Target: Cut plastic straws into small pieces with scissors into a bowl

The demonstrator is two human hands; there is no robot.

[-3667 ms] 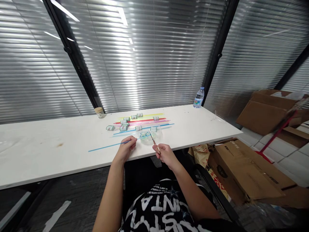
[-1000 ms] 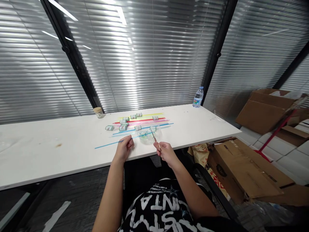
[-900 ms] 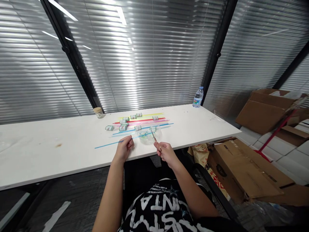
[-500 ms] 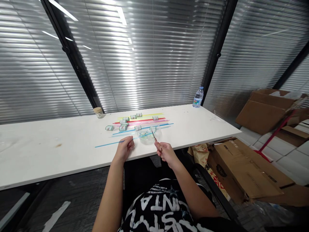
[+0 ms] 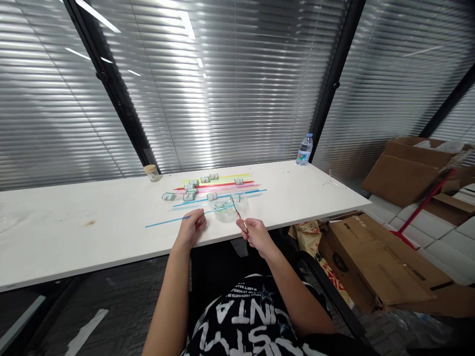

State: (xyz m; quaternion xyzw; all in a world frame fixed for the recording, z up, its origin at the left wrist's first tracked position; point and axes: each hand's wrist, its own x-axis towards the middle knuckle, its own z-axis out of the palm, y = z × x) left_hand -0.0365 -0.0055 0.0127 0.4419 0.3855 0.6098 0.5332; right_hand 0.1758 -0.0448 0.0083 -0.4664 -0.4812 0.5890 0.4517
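My left hand [image 5: 193, 225] is closed round a long thin blue straw-like strip [image 5: 163, 223], which sticks out on both sides of the fist. Its right end reaches over a clear round bowl [image 5: 229, 214] with small cut bits inside. In my right hand [image 5: 253, 230] is a pair of scissors [image 5: 240, 216], fingers in the handles and blades pointing up and away, by the strip's right end. Whether the blades touch the strip I cannot make out. Behind the bowl lie blue strips [image 5: 200, 201], red strips [image 5: 222, 185], pink and yellow ones, among several small printed rolls [image 5: 189, 197].
The white table [image 5: 122, 232] runs along a window with blinds. A lidded jar [image 5: 151, 173] stands at the back left and a water bottle [image 5: 305, 150] at the back right. Cardboard boxes [image 5: 374, 257] lie on the floor to the right of the table.
The scissors have turned slightly, their handles showing more openly in my right hand. The blue strip has shifted a touch to the left; my left hand stays nearly still.
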